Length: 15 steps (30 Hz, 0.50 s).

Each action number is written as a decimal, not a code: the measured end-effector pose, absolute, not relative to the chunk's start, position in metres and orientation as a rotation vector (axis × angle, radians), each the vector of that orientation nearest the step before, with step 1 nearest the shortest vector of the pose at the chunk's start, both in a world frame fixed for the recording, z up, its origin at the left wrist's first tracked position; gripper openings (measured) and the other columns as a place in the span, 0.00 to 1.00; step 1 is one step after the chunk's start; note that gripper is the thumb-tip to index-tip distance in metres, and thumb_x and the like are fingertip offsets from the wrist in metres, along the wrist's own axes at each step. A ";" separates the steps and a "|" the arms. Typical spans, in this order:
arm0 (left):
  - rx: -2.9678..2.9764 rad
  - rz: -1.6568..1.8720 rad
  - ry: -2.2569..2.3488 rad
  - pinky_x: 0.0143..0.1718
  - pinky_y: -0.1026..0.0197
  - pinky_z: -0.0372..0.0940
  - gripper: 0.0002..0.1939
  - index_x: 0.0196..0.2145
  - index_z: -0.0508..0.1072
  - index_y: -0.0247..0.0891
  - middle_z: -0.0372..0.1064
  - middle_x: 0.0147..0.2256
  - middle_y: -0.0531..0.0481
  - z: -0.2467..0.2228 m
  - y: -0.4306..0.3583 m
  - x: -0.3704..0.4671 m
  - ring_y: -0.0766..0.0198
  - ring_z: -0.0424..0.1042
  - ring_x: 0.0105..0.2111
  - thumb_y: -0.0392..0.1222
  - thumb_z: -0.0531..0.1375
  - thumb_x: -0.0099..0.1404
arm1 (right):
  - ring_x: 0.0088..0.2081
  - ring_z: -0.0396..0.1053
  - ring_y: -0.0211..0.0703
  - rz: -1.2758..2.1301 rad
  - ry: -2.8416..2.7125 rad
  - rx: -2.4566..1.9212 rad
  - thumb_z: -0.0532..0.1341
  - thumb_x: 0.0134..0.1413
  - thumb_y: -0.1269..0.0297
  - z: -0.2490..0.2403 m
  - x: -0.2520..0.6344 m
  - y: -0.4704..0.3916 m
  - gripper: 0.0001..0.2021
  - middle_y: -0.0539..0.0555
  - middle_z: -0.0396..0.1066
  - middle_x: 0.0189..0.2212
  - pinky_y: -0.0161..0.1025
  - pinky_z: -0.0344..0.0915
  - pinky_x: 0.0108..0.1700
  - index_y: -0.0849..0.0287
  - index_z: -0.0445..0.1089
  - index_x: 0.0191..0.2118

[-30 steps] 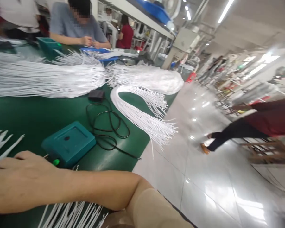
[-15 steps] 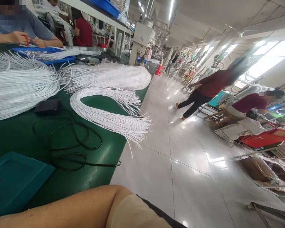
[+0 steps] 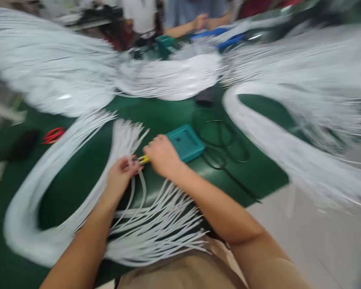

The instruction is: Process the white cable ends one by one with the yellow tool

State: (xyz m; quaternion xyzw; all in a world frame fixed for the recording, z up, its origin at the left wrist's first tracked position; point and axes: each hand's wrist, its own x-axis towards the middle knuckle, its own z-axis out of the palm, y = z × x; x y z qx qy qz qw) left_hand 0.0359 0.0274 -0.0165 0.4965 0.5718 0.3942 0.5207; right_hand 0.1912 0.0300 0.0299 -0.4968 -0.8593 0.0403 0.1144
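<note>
My left hand (image 3: 123, 170) is closed, with its fingers pinching a white cord (image 3: 143, 184) that bends down in a loop. Close beside it, my right hand (image 3: 164, 154) grips a small yellow tool (image 3: 143, 159) whose end points at the left fingertips. Blur and the fingers hide what kind of tool it is. Under and around my forearms lies a bent bundle of white cords (image 3: 21, 224), with loose ends fanned out before my body. Just beyond the right hand sits a teal box (image 3: 186, 142) with a recessed top.
More white cord bundles lie at the back left (image 3: 60, 72), back middle (image 3: 180, 76) and right (image 3: 264, 116) of the green table (image 3: 156, 112). A black cable (image 3: 225, 160) coils right of the box. Red-handled scissors-like loops (image 3: 53, 135) lie left. A co-worker (image 3: 186, 16) sits opposite.
My view has swung left and down from the aisle to the table. Both hands, the yellow tool and the near cord bundle have come into view.
</note>
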 end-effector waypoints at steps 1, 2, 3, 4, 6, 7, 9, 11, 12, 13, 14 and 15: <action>1.149 0.940 1.402 0.34 0.59 0.70 0.24 0.43 0.70 0.32 0.72 0.34 0.48 -0.016 0.025 0.021 0.61 0.75 0.33 0.41 0.70 0.50 | 0.40 0.66 0.51 0.100 -2.514 -1.472 0.56 0.56 0.72 0.027 0.193 0.035 0.07 0.62 0.73 0.33 0.48 0.55 0.47 0.65 0.71 0.34; 1.125 0.943 1.405 0.32 0.61 0.70 0.24 0.43 0.70 0.33 0.72 0.32 0.49 -0.017 0.025 0.012 0.62 0.75 0.31 0.41 0.70 0.49 | 0.40 0.66 0.51 0.065 -2.495 -1.477 0.55 0.56 0.73 0.023 0.193 0.040 0.08 0.63 0.73 0.33 0.49 0.54 0.49 0.65 0.72 0.35; 1.129 0.959 1.389 0.31 0.63 0.69 0.23 0.42 0.70 0.33 0.72 0.32 0.50 -0.018 0.025 0.008 0.63 0.76 0.31 0.40 0.69 0.49 | 0.41 0.65 0.52 0.038 -2.483 -1.472 0.54 0.55 0.75 0.020 0.193 0.043 0.09 0.63 0.73 0.33 0.49 0.53 0.51 0.65 0.72 0.35; 1.137 0.973 1.371 0.30 0.65 0.68 0.22 0.42 0.70 0.33 0.71 0.31 0.52 -0.019 0.027 0.007 0.64 0.76 0.30 0.39 0.69 0.49 | 0.41 0.65 0.52 0.012 -2.479 -1.472 0.54 0.54 0.76 0.017 0.193 0.044 0.09 0.62 0.72 0.32 0.48 0.52 0.52 0.65 0.72 0.35; 1.151 0.981 1.354 0.28 0.67 0.67 0.20 0.42 0.69 0.34 0.70 0.30 0.53 -0.022 0.029 0.011 0.66 0.76 0.29 0.38 0.67 0.50 | 0.40 0.65 0.52 -0.026 -2.480 -1.467 0.54 0.51 0.77 0.015 0.191 0.043 0.10 0.61 0.72 0.31 0.47 0.50 0.52 0.65 0.72 0.34; 1.154 0.986 1.345 0.28 0.67 0.67 0.20 0.42 0.69 0.34 0.69 0.29 0.54 -0.023 0.030 0.014 0.66 0.76 0.29 0.38 0.67 0.51 | 0.39 0.65 0.51 -0.041 -2.480 -1.467 0.54 0.50 0.78 0.015 0.191 0.042 0.10 0.61 0.72 0.30 0.47 0.50 0.52 0.64 0.72 0.34; 1.157 0.991 1.332 0.28 0.67 0.67 0.19 0.42 0.69 0.34 0.69 0.29 0.54 -0.023 0.030 0.018 0.67 0.76 0.29 0.37 0.66 0.51 | 0.38 0.64 0.51 -0.059 -2.477 -1.470 0.54 0.49 0.78 0.015 0.191 0.041 0.10 0.60 0.72 0.29 0.46 0.50 0.51 0.64 0.72 0.34; 1.161 0.987 1.317 0.28 0.67 0.67 0.20 0.42 0.69 0.34 0.69 0.29 0.54 -0.023 0.029 0.018 0.66 0.76 0.29 0.37 0.66 0.51 | 0.38 0.64 0.51 -0.068 -2.476 -1.469 0.54 0.49 0.78 0.016 0.191 0.041 0.11 0.60 0.71 0.29 0.45 0.50 0.50 0.63 0.72 0.34; 1.163 0.981 1.311 0.28 0.67 0.68 0.20 0.42 0.69 0.34 0.69 0.29 0.54 -0.023 0.028 0.017 0.66 0.76 0.29 0.37 0.66 0.51 | 0.38 0.64 0.51 -0.070 -2.476 -1.466 0.54 0.48 0.78 0.016 0.192 0.041 0.11 0.60 0.71 0.28 0.45 0.50 0.50 0.64 0.72 0.34; 1.168 0.978 1.308 0.28 0.66 0.68 0.20 0.42 0.69 0.34 0.69 0.29 0.53 -0.023 0.028 0.015 0.66 0.76 0.29 0.37 0.66 0.50 | 0.37 0.64 0.50 -0.071 -2.474 -1.463 0.54 0.48 0.78 0.016 0.192 0.041 0.11 0.60 0.72 0.28 0.45 0.50 0.50 0.64 0.72 0.34; 1.173 0.978 1.310 0.28 0.66 0.68 0.20 0.42 0.69 0.34 0.69 0.29 0.53 -0.022 0.028 0.014 0.65 0.76 0.29 0.37 0.67 0.50 | 0.37 0.64 0.50 -0.073 -2.471 -1.461 0.54 0.48 0.78 0.016 0.192 0.041 0.11 0.60 0.72 0.29 0.45 0.50 0.50 0.64 0.72 0.34; 1.177 0.983 1.317 0.28 0.66 0.68 0.21 0.42 0.69 0.34 0.70 0.30 0.53 -0.022 0.028 0.012 0.65 0.75 0.29 0.38 0.67 0.50 | 0.37 0.64 0.50 -0.075 -2.467 -1.458 0.54 0.49 0.78 0.016 0.192 0.042 0.11 0.60 0.72 0.29 0.45 0.50 0.50 0.63 0.73 0.34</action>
